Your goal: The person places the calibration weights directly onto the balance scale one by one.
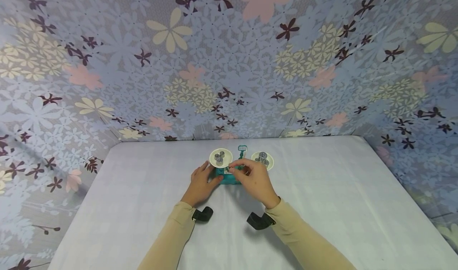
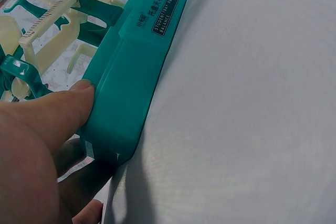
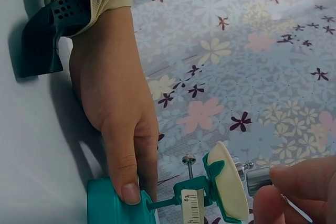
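A teal student balance [image 1: 229, 178] with two cream pans stands toward the table's far edge. Its left pan [image 1: 229, 158] and right pan [image 1: 270, 163] each carry several metal weights. My left hand [image 1: 203, 185] grips the left end of the base, thumb on the front face and fingers round the end, as the left wrist view shows. My right hand [image 1: 255, 179] is in front of the beam, fingertips by the left pan. In the right wrist view it pinches a small metal cylinder weight [image 3: 259, 180] close to that pan's rim.
A white cloth covers the table [image 1: 143, 206]. Behind it hangs a flowered backdrop [image 1: 229, 63]. The balance's teal upright [image 1: 242, 148] rises between the pans. Black camera mounts [image 1: 260, 221] are strapped to both wrists.
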`<action>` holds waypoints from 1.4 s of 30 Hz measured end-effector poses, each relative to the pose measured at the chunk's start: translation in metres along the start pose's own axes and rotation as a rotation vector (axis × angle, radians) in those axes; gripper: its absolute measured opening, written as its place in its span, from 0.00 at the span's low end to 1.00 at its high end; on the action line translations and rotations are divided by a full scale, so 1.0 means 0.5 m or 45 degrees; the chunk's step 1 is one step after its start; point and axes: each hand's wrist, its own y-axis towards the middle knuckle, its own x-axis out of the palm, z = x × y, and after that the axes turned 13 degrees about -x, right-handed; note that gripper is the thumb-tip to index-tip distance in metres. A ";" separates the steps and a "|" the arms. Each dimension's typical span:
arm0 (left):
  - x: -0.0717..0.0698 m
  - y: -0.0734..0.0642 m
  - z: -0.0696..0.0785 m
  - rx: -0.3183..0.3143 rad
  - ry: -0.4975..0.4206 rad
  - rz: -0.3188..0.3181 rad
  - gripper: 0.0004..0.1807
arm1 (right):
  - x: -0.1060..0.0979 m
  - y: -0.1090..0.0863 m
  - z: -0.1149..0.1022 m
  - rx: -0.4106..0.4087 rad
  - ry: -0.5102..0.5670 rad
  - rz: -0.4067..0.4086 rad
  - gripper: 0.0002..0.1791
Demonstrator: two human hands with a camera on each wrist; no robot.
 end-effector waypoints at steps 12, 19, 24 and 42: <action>-0.002 -0.001 0.003 -0.019 0.002 -0.013 0.34 | 0.004 0.013 0.000 0.012 -0.034 0.050 0.08; -0.002 -0.002 0.003 -0.010 0.004 -0.010 0.35 | 0.010 0.023 -0.001 -0.027 -0.084 0.074 0.08; -0.002 -0.002 0.003 -0.013 0.003 -0.017 0.35 | 0.014 0.027 0.002 -0.037 -0.099 0.090 0.07; -0.002 0.001 0.002 -0.033 0.000 -0.029 0.35 | 0.032 0.043 0.015 -0.139 -0.157 0.132 0.07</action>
